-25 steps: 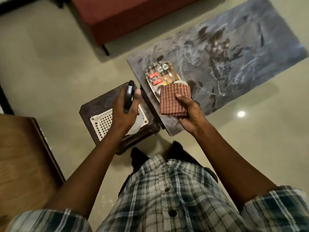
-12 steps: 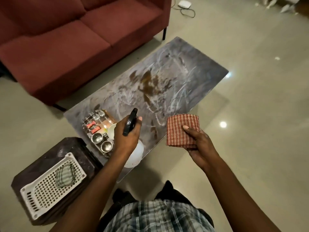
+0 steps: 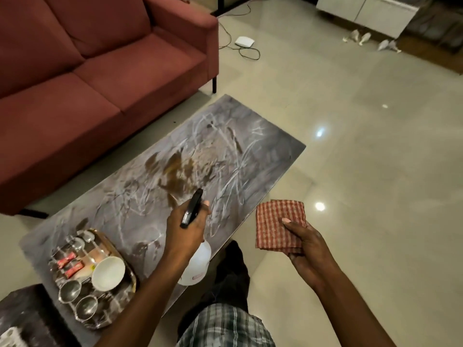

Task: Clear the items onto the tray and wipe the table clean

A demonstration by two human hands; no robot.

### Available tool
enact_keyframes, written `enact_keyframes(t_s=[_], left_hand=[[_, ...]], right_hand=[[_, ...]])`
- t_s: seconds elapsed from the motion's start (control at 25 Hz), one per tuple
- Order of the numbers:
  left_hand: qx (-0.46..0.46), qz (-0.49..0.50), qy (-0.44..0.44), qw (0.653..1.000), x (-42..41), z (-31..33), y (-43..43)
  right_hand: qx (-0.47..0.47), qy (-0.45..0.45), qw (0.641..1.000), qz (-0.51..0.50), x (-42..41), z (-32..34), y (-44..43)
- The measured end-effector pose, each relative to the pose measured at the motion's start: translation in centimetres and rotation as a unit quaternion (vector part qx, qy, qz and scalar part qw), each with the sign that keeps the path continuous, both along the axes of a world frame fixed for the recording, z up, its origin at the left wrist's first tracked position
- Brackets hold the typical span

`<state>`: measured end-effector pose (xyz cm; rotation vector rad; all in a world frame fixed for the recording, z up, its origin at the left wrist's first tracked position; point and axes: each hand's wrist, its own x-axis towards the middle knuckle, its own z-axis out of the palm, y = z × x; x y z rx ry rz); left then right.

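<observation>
Fingers (image 3: pixel 206 204) of the left hand (image 3: pixel 186 229) curl tight round the black top of a round white plastic spray bottle (image 3: pixel 198 266). The right hand (image 3: pixel 305 249) pinches a soft folded red-checked cloth (image 3: pixel 275 221), near right. The shiny metal tray (image 3: pixel 134 278) sits full, near left. Wiping looks about to start: squirt the brown spill (image 3: pixel 179 171) on the smooth grey stone-look table (image 3: pixel 270 151), then rub

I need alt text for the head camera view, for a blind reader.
A person's left hand grips a white spray bottle over a grey marbled table, while the right hand holds a folded checked cloth. A loaded tray sits at the table's left end.
</observation>
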<state>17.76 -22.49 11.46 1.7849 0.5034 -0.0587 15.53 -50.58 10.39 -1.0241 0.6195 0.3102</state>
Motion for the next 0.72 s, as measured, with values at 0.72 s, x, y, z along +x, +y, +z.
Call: enact_keyframes(t_s=[0.72], left_hand=[[0.015,0.104,0.024,0.994,34.4,-2.2,-12.0]], right_hand=[[-0.023,0.088,0.983,0.158,41.5,-3.0,-7.9]])
